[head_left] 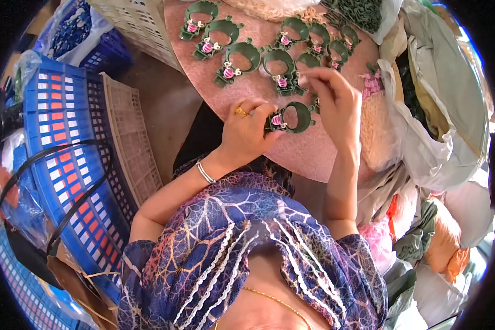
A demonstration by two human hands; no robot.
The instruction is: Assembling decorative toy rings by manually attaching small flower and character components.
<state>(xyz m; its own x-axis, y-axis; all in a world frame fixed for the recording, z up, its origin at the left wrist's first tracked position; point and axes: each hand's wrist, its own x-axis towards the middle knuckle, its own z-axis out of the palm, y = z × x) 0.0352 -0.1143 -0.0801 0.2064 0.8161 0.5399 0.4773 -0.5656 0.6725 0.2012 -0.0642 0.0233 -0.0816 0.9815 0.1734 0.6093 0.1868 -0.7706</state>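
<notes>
My left hand (247,127) grips a dark green plastic piece (307,117) at the near edge of a round pink table (206,82). The piece has a round, cup-like ring and a striped pink ornament with small cream bits on its left side. Just above it to the right hovers my right hand (335,96), thumb and fingertips pinched together. Whatever is between those fingertips is too small to make out. Behind both hands stand several similar green pieces (246,55) with pink and cream ornaments. The right fingers partly cover the nearest of them.
Beige small parts (380,129) and pink bits (372,84) lie at the table's right side, against a large open sack (432,157). Dark green parts (360,15) are heaped at the back. To the left stand a blue crate (52,146) and a white crate (127,118).
</notes>
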